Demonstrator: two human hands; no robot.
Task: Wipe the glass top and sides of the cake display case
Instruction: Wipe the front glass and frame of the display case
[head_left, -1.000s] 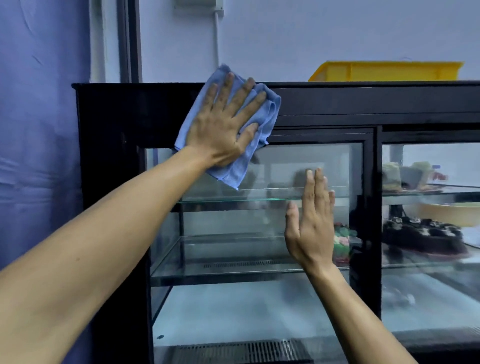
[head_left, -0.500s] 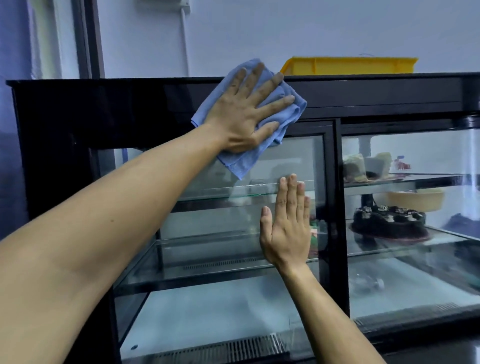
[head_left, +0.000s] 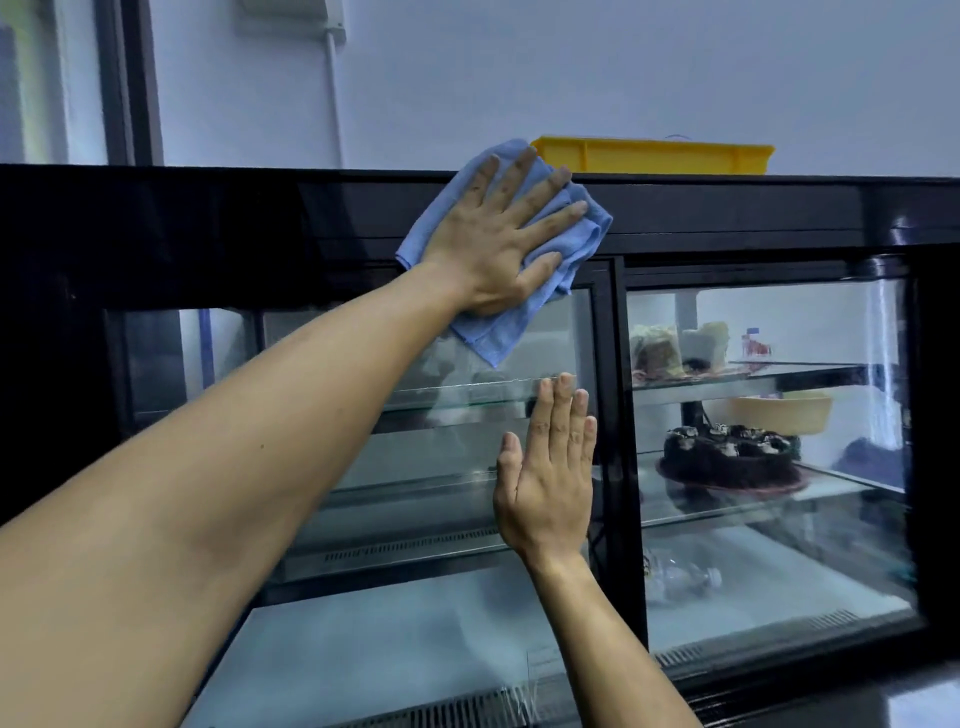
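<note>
The black-framed cake display case (head_left: 753, 213) fills the view, with glass sliding doors in front. My left hand (head_left: 504, 244) lies flat with spread fingers on a folded blue cloth (head_left: 493, 332), pressing it against the case's black upper band and the top of the left glass door (head_left: 426, 519). My right hand (head_left: 548, 478) rests flat, fingers straight and together, on that same glass door near its right frame.
A yellow tray (head_left: 654, 153) sits on top of the case, just right of the cloth. Behind the right door are a chocolate cake (head_left: 727, 454), cake slices (head_left: 675, 348) on the upper shelf and a pale bowl (head_left: 784, 410). A wall stands behind.
My left hand has slid the cloth to the right along the upper band, close to the yellow tray. The view has swung right; my right hand stays flat on the glass.
</note>
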